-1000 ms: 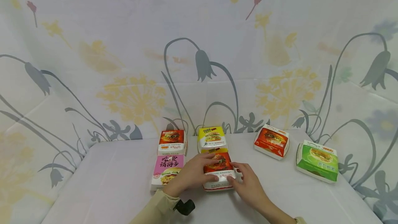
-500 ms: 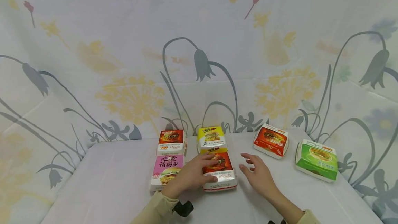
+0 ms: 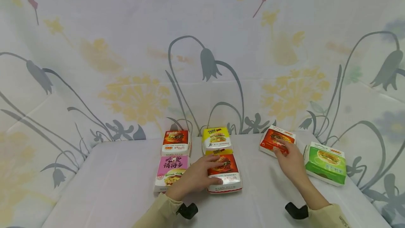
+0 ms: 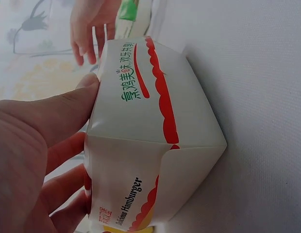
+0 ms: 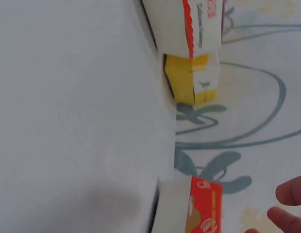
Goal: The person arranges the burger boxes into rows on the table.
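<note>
My left hand [image 3: 194,176] rests on the top of a red-and-white burger box [image 3: 230,180], its fingers spread. In the left wrist view the thumb and fingers lie along the top of this box [image 4: 126,111]. My right hand [image 3: 290,161] is over another red burger box [image 3: 269,141] at the back right. The right wrist view shows its fingertips [image 5: 292,191] apart from that red box [image 5: 206,206], with nothing held. A green burger box [image 3: 329,163] stands just right of the right hand.
A yellow burger box [image 3: 216,139] stands directly behind the box under my left hand. To the left, a pink box [image 3: 169,171] sits in front of a red-and-white one [image 3: 175,141]. A flowered cloth [image 3: 202,90] hangs behind the white table surface [image 3: 120,178].
My right hand has left the side of the near red-and-white box and moved right and back, over the far red box. The left hand stays in place on its box.
</note>
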A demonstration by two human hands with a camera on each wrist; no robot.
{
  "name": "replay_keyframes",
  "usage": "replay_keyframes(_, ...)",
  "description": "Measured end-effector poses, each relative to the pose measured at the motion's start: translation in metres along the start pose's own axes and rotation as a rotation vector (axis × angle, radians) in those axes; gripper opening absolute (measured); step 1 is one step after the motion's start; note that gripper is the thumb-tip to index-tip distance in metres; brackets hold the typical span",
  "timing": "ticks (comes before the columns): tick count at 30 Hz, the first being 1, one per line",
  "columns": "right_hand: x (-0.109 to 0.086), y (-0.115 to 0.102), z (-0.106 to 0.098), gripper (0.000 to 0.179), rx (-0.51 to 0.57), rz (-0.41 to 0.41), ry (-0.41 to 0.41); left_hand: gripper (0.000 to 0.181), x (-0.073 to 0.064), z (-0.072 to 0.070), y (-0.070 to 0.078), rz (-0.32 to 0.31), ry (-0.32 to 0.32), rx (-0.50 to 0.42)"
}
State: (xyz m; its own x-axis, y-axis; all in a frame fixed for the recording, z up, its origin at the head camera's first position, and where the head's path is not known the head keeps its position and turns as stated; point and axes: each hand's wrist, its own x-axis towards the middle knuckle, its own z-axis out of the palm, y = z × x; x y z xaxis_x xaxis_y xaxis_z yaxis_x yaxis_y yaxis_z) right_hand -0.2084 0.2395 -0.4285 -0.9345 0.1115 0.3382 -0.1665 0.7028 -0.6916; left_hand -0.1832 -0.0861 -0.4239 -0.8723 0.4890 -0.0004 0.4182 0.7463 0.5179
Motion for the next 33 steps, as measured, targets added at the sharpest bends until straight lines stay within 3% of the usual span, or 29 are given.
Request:
replay_keyframes(5,0.015,0.013,-0.011,0.037,-0.044,-0.046,0.093,0.060,0.001,0.000,0.000,0.002,0.004,-0.002)
replay_keyframes(10,0.023,0.024,-0.015,0.039,-0.029,-0.037,0.066,0.059,0.000,-0.001,0.000,0.004,0.005,-0.003)
replay_keyframes(20,0.027,0.037,-0.008,0.044,-0.039,0.083,-0.032,0.060,0.000,0.001,0.000,-0.004,0.002,-0.023)
replay_keyframes(33,0.026,0.037,0.000,0.037,-0.047,0.068,-0.011,0.060,0.000,-0.004,0.003,0.022,-0.001,0.064)
